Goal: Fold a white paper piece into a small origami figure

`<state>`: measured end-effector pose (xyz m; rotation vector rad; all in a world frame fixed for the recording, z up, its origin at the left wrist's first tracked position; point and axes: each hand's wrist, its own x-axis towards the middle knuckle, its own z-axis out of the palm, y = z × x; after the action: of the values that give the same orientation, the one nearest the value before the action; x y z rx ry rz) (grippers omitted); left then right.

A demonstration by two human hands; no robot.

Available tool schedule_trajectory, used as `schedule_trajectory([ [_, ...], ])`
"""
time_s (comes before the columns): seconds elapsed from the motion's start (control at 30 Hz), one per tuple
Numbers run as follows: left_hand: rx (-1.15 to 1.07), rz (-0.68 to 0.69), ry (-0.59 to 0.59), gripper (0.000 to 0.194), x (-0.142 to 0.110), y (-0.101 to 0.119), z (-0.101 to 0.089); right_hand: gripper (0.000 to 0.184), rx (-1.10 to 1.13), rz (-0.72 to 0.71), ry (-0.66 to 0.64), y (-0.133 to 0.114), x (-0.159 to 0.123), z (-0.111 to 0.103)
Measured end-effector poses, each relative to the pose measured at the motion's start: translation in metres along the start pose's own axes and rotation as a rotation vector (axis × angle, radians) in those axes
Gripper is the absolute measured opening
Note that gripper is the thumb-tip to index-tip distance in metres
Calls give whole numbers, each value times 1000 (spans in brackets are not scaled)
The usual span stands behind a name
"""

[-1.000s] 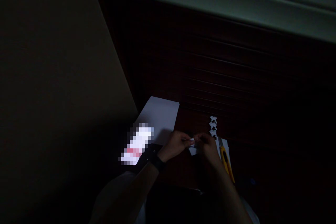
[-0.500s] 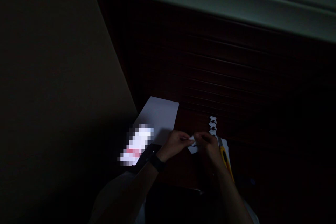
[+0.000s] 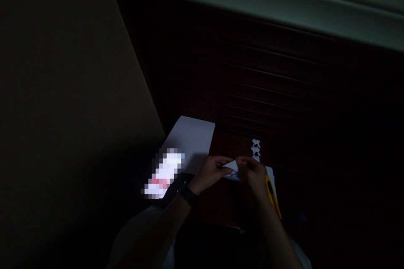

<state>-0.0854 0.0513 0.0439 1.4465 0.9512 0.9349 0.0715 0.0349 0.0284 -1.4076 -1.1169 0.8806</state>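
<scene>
Between my hands, just above the dark wooden surface (image 3: 217, 212), is a small piece of folded white paper (image 3: 232, 166). My left hand (image 3: 211, 171), with a dark band at the wrist, pinches its left side between thumb and fingers. My right hand (image 3: 253, 173) is closed on its right edge, and the fingers partly cover the paper. Beyond my right hand stand several small folded paper pieces (image 3: 256, 150) in a row. A yellow utility knife (image 3: 272, 197) lies beside my right forearm, on white paper (image 3: 271, 173).
Large white paper sheets (image 3: 194, 138) lie at the left, with a bright blurred screen (image 3: 166, 174) over their near corner. Close to my left wrist is a dark object I cannot make out. A small blue thing (image 3: 303, 217) shows dimly at right. Dark slatted panelling (image 3: 261, 69) rises behind.
The folded paper has turned in my fingers and now shows a wider triangular face. My right hand has shifted slightly, covering the knife's tip. Everything else stays put.
</scene>
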Motion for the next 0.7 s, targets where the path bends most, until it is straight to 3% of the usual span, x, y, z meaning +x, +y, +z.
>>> schedule_trajectory([
  [0.3, -22, 50, 56, 33, -1, 5, 0, 28, 181, 94, -116, -9, -3, 2],
  [0.7, 98, 148, 140, 29, -2, 1, 4, 30, 247, 124, -56, -13, -3, 3],
])
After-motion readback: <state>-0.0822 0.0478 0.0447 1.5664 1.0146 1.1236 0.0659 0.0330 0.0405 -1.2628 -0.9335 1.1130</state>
